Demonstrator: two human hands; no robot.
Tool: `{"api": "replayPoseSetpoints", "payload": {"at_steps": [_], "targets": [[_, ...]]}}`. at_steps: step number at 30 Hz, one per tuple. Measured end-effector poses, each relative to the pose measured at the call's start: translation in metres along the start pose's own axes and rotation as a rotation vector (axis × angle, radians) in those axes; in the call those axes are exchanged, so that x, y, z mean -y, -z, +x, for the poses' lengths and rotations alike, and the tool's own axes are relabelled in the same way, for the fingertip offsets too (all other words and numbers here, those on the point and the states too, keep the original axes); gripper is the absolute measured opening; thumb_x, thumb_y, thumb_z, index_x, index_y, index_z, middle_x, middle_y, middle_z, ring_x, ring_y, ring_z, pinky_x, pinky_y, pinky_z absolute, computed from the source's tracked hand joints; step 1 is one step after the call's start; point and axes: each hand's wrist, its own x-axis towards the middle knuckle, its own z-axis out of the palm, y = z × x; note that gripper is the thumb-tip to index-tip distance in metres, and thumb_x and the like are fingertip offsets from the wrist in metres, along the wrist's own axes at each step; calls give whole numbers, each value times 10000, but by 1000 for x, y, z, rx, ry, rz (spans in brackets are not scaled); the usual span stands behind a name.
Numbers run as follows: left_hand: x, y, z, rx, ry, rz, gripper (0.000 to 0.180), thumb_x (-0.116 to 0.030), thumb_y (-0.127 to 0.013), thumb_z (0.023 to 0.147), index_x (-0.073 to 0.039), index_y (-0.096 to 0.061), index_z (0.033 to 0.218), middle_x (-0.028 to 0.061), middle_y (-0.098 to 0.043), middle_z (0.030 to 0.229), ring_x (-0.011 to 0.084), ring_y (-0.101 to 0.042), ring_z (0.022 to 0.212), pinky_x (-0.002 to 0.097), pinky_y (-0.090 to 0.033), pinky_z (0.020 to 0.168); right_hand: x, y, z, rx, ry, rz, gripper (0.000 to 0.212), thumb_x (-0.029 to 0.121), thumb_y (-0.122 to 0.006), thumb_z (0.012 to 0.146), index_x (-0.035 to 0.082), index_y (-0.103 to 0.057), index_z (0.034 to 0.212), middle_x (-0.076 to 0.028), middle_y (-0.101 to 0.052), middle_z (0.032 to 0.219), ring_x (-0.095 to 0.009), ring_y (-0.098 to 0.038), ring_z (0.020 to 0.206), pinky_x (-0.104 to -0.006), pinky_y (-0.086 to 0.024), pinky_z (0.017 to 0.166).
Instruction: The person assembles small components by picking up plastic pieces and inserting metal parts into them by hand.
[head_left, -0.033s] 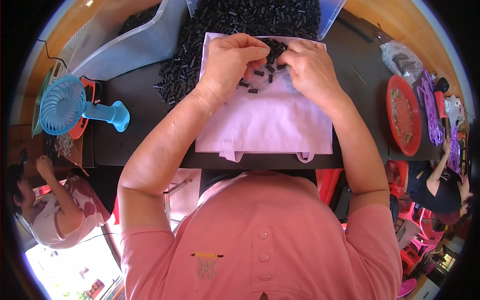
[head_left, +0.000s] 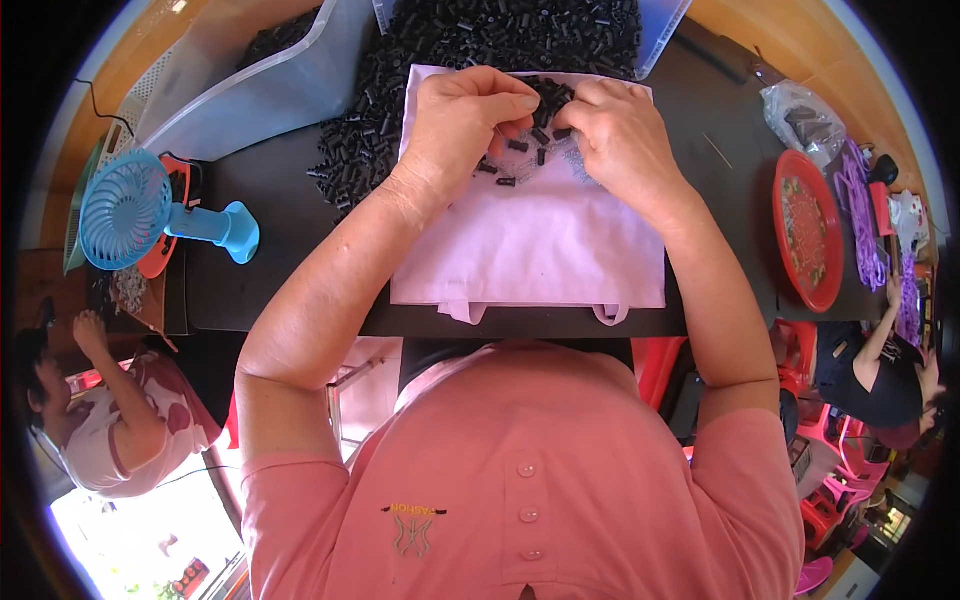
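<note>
A lilac cloth bag [head_left: 530, 250] lies flat on the dark table, its handles toward me. On its far part rest several small black cylindrical pieces [head_left: 518, 146], close to a scatter of fine, thin silvery bits [head_left: 577, 160]. My left hand [head_left: 455, 115] is above the bag's far left side, thumb and forefinger pinched together; whatever is between them is too small to make out. Opposite it, my right hand [head_left: 622, 125] has its fingers curled in at the black pieces. One dark piece shows at its fingertips, but the grip itself is mostly hidden.
Behind the bag, a heap of black pieces [head_left: 365, 150] spills from a clear plastic bin [head_left: 655, 45]. A second bin [head_left: 265, 105] stands left of it, near a blue fan [head_left: 130, 210]. Rightward are a red tray [head_left: 805, 230] and a plastic bag [head_left: 805, 120]. Other people sit at both sides.
</note>
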Motion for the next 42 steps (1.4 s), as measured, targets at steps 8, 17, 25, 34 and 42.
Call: {"api": "replayPoseSetpoints", "payload": {"at_steps": [8,17,25,34,42], "targets": [[0,-2,-1,-4,-22,44,110,-83,-678,850,-7,-721,918,44,-672,752,75,-556,608,213,-440,543,5,1,0,13,-32,-13,123,64,-629,736,94,-723,809,-49,-650,881,-238,-605,981,-396,-415,808],[1,-2,0,1,-44,107,114,-93,-676,854,-16,-721,925,29,-669,754,60,-556,636,211,-438,553,10,4,1,82,-56,-33,153,76,-612,738,88,-730,835,-58,-653,921,-243,-592,1003,-400,-399,835],[4,0,2,11,-67,136,115,-100,-679,854,-25,-722,930,18,-672,762,56,-566,656,203,-435,548,12,5,0,28,-107,63,150,72,-646,698,77,-735,819,-64,-657,892,-253,-594,977,-399,-401,836],[13,9,10,-88,-147,336,121,-104,-683,835,-18,-720,911,14,-673,755,56,-568,635,199,-442,555,14,0,-1,64,-110,36,123,88,-660,709,75,-722,814,-62,-660,886,-252,-598,964,-397,-402,827],[16,23,21,-245,-302,992,189,-144,-716,755,-8,-709,887,120,-694,749,219,-663,672,329,-524,667,5,-1,-1,-23,-83,53,79,70,-646,738,74,-683,807,-50,-655,886,-249,-609,940,-397,-411,798]]}}
